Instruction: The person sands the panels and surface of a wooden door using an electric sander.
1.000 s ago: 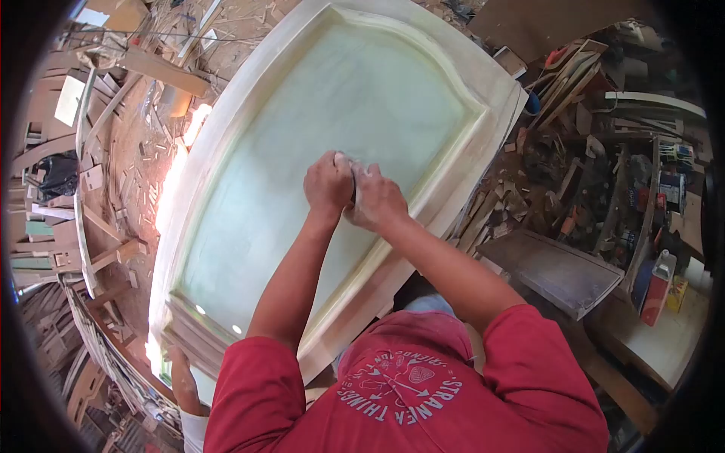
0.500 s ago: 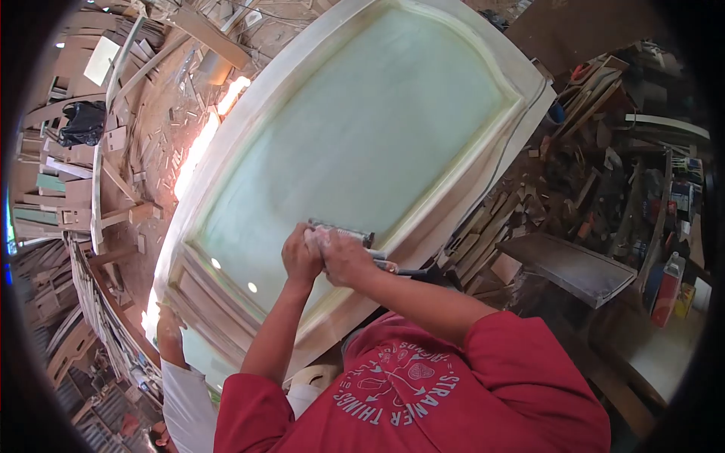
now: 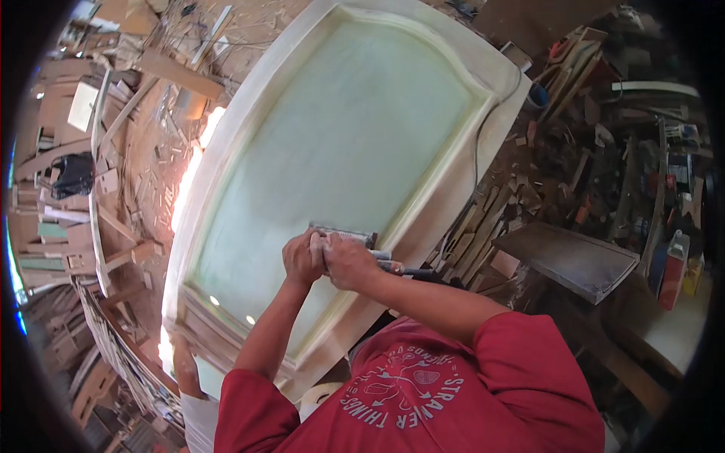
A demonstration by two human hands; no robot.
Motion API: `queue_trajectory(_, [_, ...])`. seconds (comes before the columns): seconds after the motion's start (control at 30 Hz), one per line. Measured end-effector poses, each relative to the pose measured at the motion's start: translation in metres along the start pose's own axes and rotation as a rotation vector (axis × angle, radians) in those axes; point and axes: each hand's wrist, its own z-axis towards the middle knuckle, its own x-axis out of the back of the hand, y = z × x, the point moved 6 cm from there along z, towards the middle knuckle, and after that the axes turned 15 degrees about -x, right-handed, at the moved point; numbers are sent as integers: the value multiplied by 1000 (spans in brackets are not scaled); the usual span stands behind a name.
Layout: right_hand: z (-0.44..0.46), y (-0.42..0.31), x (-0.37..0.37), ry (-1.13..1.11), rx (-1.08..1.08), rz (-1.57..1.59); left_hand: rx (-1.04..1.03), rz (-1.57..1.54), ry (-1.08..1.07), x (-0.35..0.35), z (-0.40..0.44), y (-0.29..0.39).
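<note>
Both of my hands are closed round a power sander [image 3: 349, 234], its flat base resting against the lower part of a large panel [image 3: 340, 143]. The panel has a pale green recessed middle and a raised whitish frame with moulded edges. On the sander's left end is my left hand [image 3: 303, 258], fingers wrapped. My right hand [image 3: 349, 261] grips beside it, pressed close to the left one. Dust whitens some fingers. Much of the tool's body is hidden under the hands; its dark rear part [image 3: 411, 270] sticks out to the right.
A cord [image 3: 477, 151] runs along the panel's right edge. At lower left, another person's arm [image 3: 186, 366] in a white sleeve reaches to the panel. Wood scraps [image 3: 483, 226] litter the floor. A dark board [image 3: 570, 257] and a red bottle [image 3: 674, 272] lie to the right.
The view has shifted, so the panel and surroundings appear slightly farther left. My hands keep their hold on the sander, which has moved a little up and right across the panel.
</note>
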Motion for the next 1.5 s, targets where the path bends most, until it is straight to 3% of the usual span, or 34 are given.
queue_trajectory(0.3, [82, 139, 159, 117, -233, -25, -103, -121, 28, -88, 225, 32])
queue_trajectory(0.5, [121, 210, 263, 220, -263, -58, -114, -50, -19, -138, 352, 58])
queue_trajectory(0.83, [166, 280, 356, 229, -269, -200, -6, 11, 10, -179, 457, 88])
queue_trajectory(1.1, [142, 240, 338, 72, -223, -271, 99, 56, -134, -162, 410, 75])
queue_trajectory(1.23, [123, 204, 281, -12, -139, -297, 127, 79, -223, -143, 333, 55])
queue_trajectory(1.5, [56, 98, 148, -77, 88, -311, 241, -15, -112, -83, 130, 23])
